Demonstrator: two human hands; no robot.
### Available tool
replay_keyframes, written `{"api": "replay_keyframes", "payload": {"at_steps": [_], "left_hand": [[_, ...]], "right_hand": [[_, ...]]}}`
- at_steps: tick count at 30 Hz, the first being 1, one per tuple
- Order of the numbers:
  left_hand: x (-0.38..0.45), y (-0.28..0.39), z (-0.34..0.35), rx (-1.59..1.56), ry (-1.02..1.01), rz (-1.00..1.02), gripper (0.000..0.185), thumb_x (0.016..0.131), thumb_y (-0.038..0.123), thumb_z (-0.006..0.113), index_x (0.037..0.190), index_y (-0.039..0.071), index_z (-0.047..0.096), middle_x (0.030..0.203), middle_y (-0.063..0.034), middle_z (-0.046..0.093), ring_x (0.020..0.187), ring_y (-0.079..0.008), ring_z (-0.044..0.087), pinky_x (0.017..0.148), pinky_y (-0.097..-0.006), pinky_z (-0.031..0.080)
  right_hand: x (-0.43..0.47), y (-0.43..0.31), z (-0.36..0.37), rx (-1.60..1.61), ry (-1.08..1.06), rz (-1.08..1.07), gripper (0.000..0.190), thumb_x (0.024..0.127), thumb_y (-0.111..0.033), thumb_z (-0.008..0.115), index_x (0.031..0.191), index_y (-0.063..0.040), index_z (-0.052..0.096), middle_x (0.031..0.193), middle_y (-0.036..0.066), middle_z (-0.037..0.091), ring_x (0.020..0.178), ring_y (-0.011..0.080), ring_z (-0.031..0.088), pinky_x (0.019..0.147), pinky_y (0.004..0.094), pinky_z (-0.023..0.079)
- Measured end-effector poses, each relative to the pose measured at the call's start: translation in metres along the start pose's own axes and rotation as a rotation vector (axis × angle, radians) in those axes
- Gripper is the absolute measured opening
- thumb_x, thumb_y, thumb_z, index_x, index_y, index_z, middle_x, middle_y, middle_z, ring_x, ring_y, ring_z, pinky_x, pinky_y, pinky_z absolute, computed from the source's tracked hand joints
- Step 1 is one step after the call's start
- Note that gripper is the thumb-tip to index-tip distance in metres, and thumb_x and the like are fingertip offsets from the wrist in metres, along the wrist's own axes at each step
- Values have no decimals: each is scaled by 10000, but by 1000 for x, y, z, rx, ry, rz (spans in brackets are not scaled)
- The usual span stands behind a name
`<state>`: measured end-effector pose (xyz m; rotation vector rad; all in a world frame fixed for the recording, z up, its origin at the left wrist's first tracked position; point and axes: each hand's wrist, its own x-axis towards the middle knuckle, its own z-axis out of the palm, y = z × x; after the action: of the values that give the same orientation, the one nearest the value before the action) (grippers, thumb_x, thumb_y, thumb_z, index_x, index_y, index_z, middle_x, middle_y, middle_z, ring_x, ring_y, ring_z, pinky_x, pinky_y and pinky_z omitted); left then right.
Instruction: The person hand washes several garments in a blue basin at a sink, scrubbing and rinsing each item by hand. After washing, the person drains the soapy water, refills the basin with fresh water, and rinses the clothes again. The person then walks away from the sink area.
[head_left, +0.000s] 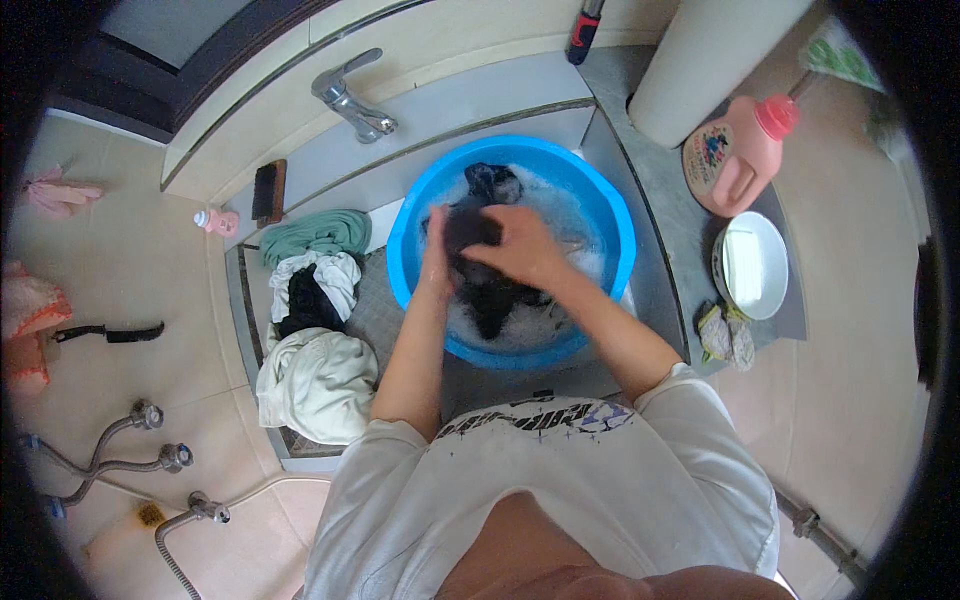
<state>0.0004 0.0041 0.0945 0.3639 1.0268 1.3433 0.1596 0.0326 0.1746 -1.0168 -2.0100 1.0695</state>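
A bright blue plastic basin (624, 247) holds sudsy water with dark clothing soaking in it. Above the water, a wet black cloth (471, 229) is gathered between both hands, blurred by motion. My left hand (438, 251) lies along its left side, palm against it. From the right, my right hand (521, 244) grips the same cloth with thumb and fingers. Another dark garment (489, 307) floats in the suds below the hands, and a black bunch of fabric (493, 182) pokes out near the far side.
Left of the basin lie a green cloth (319, 234), a white and black pile (315, 292) and a bundled white garment (321, 382). A faucet (352, 105) stands behind, beside a scrub brush (270, 193). On the right ledge are a pink detergent jug (739, 154) and a white bowl (772, 262).
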Motion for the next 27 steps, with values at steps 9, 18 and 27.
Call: {"api": "replay_keyframes", "payload": {"at_steps": [9,18,27], "left_hand": [[-49,18,39,-505,-271,50,493,923,488,462,1246,116,477,1151,-83,567,1053,-277,558,924,-442,439],[-79,81,0,777,216,266,313,907,323,558,1037,51,642,1102,-131,595,974,-229,587,786,-386,470],[-39,-19,17,1995,-18,283,808,754,477,689,1432,305,284,1436,-213,285,1322,-450,245,1006,-661,246]], "right_hand": [[-8,-75,39,-339,245,-338,325,696,-312,714,912,-84,635,841,135,606,855,321,569,772,477,418],[-10,34,-53,-656,250,55,281,862,-303,600,831,-27,639,805,164,638,789,343,600,703,432,479],[-29,63,-22,-569,173,62,282,822,-188,644,1082,-79,635,1068,155,623,999,310,572,835,413,466]]}}
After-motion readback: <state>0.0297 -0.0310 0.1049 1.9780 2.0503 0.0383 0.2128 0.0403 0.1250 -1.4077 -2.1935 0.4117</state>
